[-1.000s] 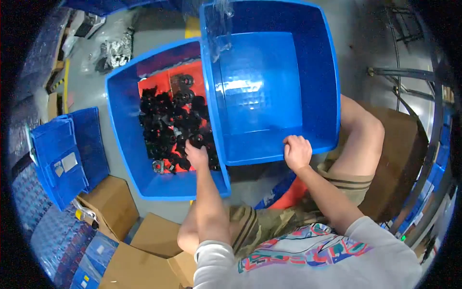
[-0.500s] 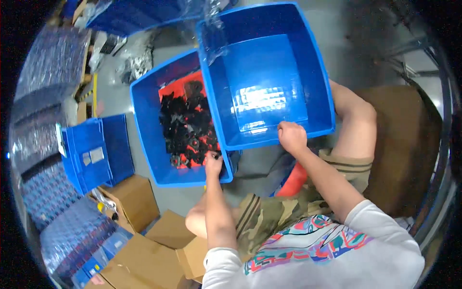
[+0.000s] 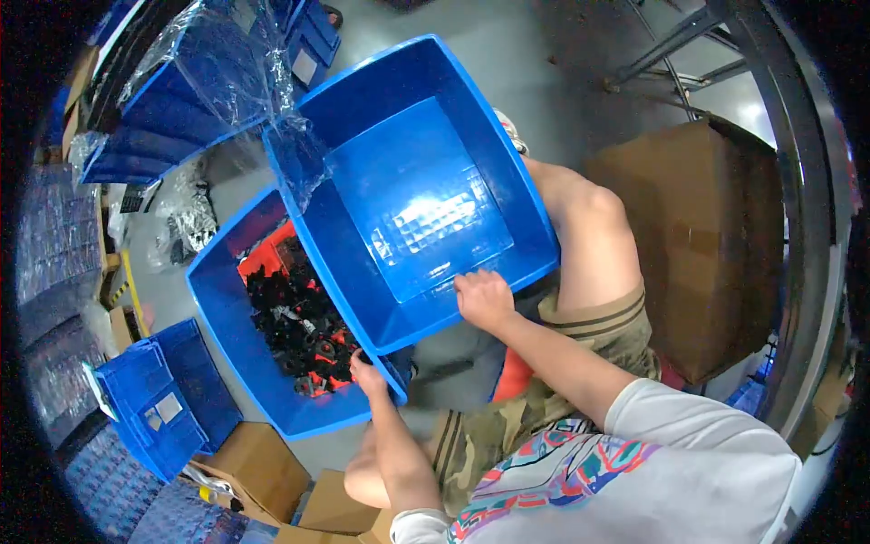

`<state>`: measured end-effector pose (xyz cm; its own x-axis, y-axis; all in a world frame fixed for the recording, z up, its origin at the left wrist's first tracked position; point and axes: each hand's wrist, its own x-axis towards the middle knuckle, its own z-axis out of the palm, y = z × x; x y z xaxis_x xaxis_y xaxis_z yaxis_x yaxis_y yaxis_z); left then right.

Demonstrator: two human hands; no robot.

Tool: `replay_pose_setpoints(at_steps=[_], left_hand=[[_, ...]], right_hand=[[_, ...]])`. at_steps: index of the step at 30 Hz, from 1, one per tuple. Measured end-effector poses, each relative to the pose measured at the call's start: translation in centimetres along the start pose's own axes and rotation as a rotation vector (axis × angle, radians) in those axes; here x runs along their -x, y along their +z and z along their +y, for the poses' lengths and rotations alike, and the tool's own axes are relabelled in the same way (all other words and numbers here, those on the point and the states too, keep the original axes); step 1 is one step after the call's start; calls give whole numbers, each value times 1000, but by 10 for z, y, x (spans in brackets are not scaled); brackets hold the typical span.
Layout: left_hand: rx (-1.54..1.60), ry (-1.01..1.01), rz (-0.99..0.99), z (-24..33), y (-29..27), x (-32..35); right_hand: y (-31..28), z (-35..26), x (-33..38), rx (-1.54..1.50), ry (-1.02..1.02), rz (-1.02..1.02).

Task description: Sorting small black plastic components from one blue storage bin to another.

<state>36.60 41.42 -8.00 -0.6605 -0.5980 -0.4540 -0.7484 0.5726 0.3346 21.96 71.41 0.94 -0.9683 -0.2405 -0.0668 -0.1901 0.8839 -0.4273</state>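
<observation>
Right hand point(image 3: 485, 299) grip clasping rim of upper blue tub point(image 3: 417, 163); left hand point(image 3: 366, 374) by black parts point(image 3: 290, 313), grip: cannot tell; blue crate point(image 3: 131, 385), white labels point(image 3: 169, 408), print illegible

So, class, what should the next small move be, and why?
Perhaps the right hand should ease the right bin slightly rightward: its fingers curl over that bin's near rim, and the bin hides part of the left bin, where the left hand is beside black parts.
</observation>
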Motion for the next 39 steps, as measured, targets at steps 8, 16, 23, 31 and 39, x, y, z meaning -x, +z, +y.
replay_pose_setpoints(at_steps=[8, 16, 23, 31, 39], left_hand=[[1270, -232, 362, 86, -109, 26], [959, 191, -136, 224, -51, 47], [586, 331, 209, 175, -63, 30], [388, -37, 116, -43, -20, -33], [1125, -412, -58, -101, 76, -55]], right_hand=[[-8, 2, 0, -63, -23, 87], [-2, -2, 1, -94, -33, 107], [-5, 1, 1, -65, -27, 87], [-6, -4, -2, -84, -73, 122], [-8, -19, -6, -4, -63, -96]])
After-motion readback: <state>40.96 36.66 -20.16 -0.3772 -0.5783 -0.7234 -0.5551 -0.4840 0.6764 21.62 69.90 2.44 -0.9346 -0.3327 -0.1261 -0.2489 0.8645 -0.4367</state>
